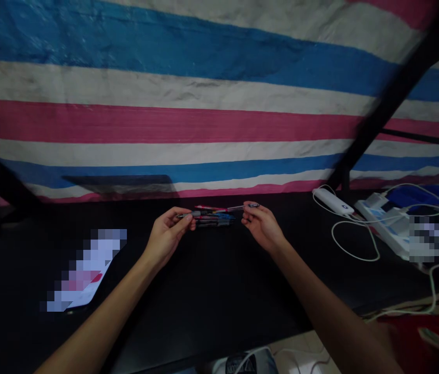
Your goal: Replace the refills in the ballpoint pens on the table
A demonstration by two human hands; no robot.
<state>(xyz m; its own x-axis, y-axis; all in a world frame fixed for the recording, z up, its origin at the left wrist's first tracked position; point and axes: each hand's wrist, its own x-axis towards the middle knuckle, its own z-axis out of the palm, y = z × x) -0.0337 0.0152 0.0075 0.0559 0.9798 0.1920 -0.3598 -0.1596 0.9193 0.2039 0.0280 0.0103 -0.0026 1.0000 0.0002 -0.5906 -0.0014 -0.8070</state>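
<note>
Left hand (170,226): pinched dark pen (199,213) | right hand (263,224): pinched clear pen (236,208), partly covered | other pens (217,224): lay between both, on black table (219,301), count too dim to tell | phone (96,267): lay left, mostly pixelated | power strip (375,218): lay right, one end pixelated, white cable (359,259) looped beside

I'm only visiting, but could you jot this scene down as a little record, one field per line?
Left hand: pinches a dark pen
Right hand: pinches a partly red pen
Between the hands: several loose pens
Surface: black table
Far left: lit screen, mostly blurred out
Far right: white power strip
Backdrop: sheet striped blue, white and pink
</note>
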